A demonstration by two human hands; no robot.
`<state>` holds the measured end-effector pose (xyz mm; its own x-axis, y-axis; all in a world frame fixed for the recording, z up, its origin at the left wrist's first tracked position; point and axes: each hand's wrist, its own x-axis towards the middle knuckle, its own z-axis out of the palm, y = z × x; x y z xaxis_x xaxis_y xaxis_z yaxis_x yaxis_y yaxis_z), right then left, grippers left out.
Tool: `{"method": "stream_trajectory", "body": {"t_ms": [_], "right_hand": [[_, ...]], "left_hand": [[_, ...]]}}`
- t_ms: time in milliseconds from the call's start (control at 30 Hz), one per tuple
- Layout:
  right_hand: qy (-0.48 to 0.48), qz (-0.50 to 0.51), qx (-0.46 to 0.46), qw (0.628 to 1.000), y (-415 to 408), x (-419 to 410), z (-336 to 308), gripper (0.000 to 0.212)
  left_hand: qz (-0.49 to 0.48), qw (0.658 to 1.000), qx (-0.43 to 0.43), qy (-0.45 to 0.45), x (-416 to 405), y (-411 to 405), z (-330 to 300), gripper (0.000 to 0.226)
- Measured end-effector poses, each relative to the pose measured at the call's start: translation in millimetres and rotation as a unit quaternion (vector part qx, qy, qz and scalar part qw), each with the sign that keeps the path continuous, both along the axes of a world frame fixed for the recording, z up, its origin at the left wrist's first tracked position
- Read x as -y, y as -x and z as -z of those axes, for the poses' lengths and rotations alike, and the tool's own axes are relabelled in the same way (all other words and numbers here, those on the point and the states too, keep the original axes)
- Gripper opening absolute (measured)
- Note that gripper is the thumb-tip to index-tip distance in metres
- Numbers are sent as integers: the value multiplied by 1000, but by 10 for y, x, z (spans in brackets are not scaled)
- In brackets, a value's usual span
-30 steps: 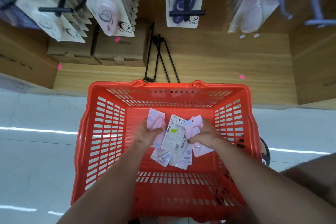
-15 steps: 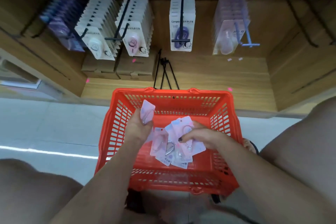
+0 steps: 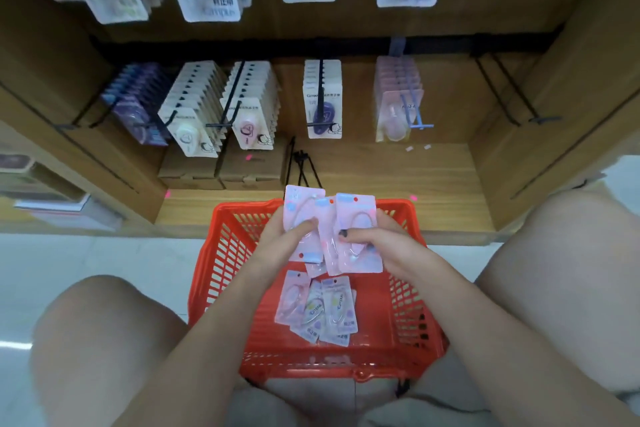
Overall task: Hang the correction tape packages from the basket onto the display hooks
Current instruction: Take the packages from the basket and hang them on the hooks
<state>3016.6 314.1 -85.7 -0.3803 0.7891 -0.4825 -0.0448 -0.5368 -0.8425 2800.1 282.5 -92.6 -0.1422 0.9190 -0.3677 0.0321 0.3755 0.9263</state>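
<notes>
My red basket sits on the pale tiled floor between my knees, against the low wooden shelf, which carries two brown cardboard boxes side by side at its left and loose black hooks lying just beside them.
</notes>
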Motion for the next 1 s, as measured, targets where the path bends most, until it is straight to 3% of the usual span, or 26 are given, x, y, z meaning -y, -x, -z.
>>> {"method": "stream_trajectory", "body": {"t_ms": [100, 200, 400, 600, 733, 867, 1000], "right_hand": [[-44, 51, 29, 997, -50, 14, -190, 56], [-83, 70, 38, 993, -123, 25, -389, 48], [-173, 84, 12, 981, -382, 46, -959, 36], [-207, 121, 51, 969, -696, 76, -1354, 35], [-179, 123, 13, 976, -899, 81, -1616, 38], [-170, 117, -22, 978, -1189, -20, -1964, 48], [-262, 164, -47, 950, -1415, -251, -2304, 43]], "left_hand": [[14, 999, 22, -35, -58, -168, -175, 44], [19, 998, 18, -65, -108, -330, -342, 47], [5, 991, 6, -131, -212, -587, -809, 28], [-9, 980, -57, -190, -304, -686, -1314, 19], [7, 969, -79, -235, -385, -775, -1694, 39], [11, 960, -64, -272, -546, -911, -2049, 19], [25, 955, -73, -287, -725, -1039, -2292, 19]]}}
